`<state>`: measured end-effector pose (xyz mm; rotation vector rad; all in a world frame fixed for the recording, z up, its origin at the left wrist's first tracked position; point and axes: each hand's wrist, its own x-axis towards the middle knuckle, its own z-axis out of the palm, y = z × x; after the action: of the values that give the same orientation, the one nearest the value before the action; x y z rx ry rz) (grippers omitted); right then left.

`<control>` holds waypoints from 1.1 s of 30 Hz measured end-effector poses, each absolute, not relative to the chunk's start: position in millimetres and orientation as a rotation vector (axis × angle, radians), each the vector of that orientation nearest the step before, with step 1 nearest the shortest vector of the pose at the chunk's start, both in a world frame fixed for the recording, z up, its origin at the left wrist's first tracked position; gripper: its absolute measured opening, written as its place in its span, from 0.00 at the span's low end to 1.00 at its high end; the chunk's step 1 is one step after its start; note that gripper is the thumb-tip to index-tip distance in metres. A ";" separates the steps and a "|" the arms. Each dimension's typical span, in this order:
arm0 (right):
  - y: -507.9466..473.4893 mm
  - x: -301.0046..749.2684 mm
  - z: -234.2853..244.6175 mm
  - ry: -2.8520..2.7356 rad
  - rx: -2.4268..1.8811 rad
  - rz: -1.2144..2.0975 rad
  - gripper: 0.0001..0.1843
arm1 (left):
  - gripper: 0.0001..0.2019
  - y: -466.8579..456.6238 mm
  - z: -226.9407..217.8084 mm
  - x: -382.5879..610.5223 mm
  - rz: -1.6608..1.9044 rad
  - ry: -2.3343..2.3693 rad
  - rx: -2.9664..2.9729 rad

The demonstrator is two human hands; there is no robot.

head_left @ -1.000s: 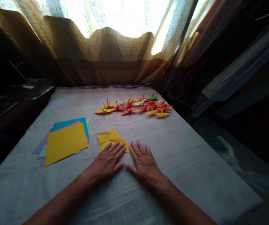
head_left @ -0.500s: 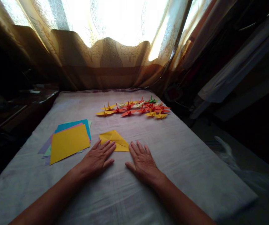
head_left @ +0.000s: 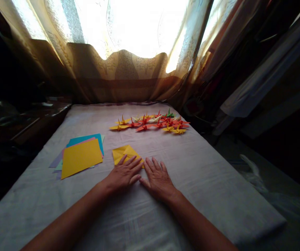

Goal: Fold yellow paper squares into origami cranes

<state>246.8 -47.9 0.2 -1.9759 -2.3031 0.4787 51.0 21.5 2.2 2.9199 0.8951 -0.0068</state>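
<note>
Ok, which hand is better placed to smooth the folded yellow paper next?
Probably the left hand: its fingers lie across the near part of the folded yellow paper. The right hand rests flat at the paper's right corner, perhaps better for steadying it.

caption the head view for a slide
Left hand flat on creased yellow paper, right hand at its corner, multicoloured folded paper cranes beyond.

We're seeing matt paper everywhere: creased yellow piece (head_left: 125, 150), smooth sheets (head_left: 82, 157), crisp cranes (head_left: 144, 128). Table cover (head_left: 197, 181) looks like wrinkly dull cloth, curtain (head_left: 129, 85) thin fabric.
</note>
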 end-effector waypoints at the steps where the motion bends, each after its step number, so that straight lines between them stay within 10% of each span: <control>1: -48.2 246.9 -0.2 -2.302 -1.971 0.476 0.39 | 0.29 22.6 1.5 56.5 -0.037 0.890 2.893; 24: -49.1 246.3 0.0 -2.239 -1.994 0.360 0.38 | 0.29 47.9 10.9 11.2 -0.154 1.371 2.693; 33: -40.1 237.4 12.5 -2.182 -1.760 0.071 0.22 | 0.27 4.9 -2.9 32.7 0.274 1.600 2.647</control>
<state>237.4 -40.1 12.5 -1.7601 -2.1822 0.0714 32.7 4.9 -2.9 2.6467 1.5998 0.2736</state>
